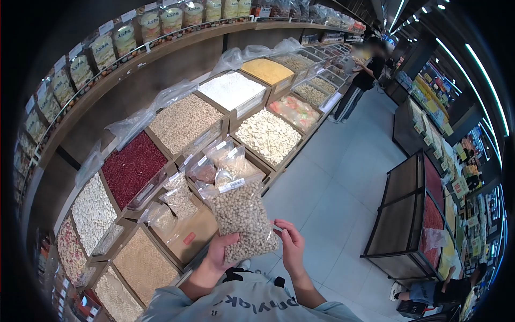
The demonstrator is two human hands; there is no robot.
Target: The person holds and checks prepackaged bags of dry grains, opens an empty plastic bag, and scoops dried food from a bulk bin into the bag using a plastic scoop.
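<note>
One clear bag of pale, round beans (pixel 244 222) is held up in front of the person's chest, at the edge of the display bins, its white label strip (pixel 232 185) along the top. The left hand (pixel 221 251) grips its lower left side, thumb pressed across the front. The right hand (pixel 291 244) is loosely open beside the bag's right edge, fingers bent; whether the fingertips touch the plastic cannot be told. Just behind the bag, smaller filled packets (pixel 232 160) lie in a bin. Around these are bins of dark red beans (pixel 134 167), white flat pieces (pixel 268 137), white grains (pixel 232 89) and yellow grains (pixel 266 71). Bagged goods (pixel 105 52) line the shelf above. Farther off, a person in a dark top (pixel 369 74) stands by the bins, and a dark-framed stand (pixel 397 214) occupies the aisle's other side.
</note>
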